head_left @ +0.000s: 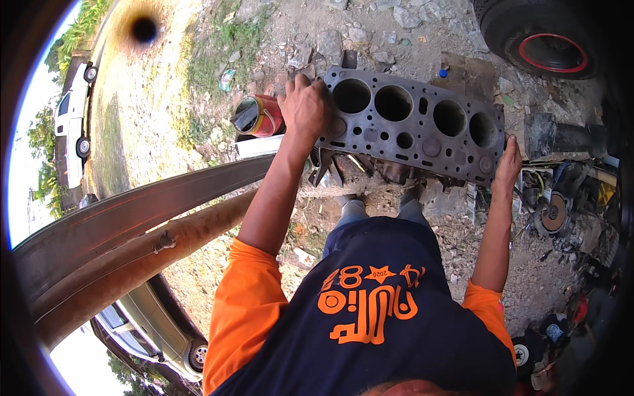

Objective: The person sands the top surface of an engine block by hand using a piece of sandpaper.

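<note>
A grey engine block (415, 125) lies in front of me with its flat top face up, showing several large round cylinder bores and many smaller holes. It sits slightly slanted, its right end nearer to me. My left hand (305, 105) is closed over the block's left end, fingers curled at the far corner. My right hand (508, 162) grips the right end, with the thumb by the top edge and most fingers hidden behind the side. Metal pieces show under the block's near edge; what bears its weight is mostly hidden.
A red bucket (269, 117) stands left of the block. A long metal beam (152, 204) and a rusty pipe (142, 254) run in from the left. A large tyre (508, 33) lies at the far right. Machine parts with a round disc (553, 213) clutter the right side.
</note>
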A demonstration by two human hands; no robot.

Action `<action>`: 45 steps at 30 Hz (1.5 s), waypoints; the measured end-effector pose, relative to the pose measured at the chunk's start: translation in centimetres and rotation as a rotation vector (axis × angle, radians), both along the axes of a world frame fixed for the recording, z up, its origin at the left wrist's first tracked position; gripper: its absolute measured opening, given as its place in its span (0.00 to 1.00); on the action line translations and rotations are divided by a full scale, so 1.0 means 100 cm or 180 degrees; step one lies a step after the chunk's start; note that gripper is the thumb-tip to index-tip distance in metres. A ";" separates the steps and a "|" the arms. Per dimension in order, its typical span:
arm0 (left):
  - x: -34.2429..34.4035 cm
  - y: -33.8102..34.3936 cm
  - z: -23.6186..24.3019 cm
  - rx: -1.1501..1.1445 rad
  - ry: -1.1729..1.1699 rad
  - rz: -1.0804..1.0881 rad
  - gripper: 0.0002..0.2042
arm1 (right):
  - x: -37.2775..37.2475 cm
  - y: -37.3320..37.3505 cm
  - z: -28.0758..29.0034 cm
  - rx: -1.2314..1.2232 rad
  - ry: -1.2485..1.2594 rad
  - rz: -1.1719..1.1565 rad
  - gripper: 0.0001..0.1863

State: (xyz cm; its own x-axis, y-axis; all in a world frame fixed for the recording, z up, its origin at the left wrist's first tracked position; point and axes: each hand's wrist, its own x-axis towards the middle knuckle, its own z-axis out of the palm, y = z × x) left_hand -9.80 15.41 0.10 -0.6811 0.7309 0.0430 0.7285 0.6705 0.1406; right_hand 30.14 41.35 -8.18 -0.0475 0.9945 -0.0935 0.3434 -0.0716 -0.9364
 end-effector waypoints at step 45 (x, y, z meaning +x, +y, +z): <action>-0.017 0.037 0.002 -0.0232 0.0217 -0.0427 0.11 | -0.012 -0.008 0.017 0.0133 -0.0102 0.0157 0.27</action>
State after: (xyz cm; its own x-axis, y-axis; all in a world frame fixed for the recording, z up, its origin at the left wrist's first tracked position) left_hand -11.52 19.14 0.27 -0.5744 0.8180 0.0294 0.8184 0.5732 0.0422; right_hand 28.93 40.52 -6.51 -0.0943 0.9941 -0.0544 0.3755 -0.0150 -0.9267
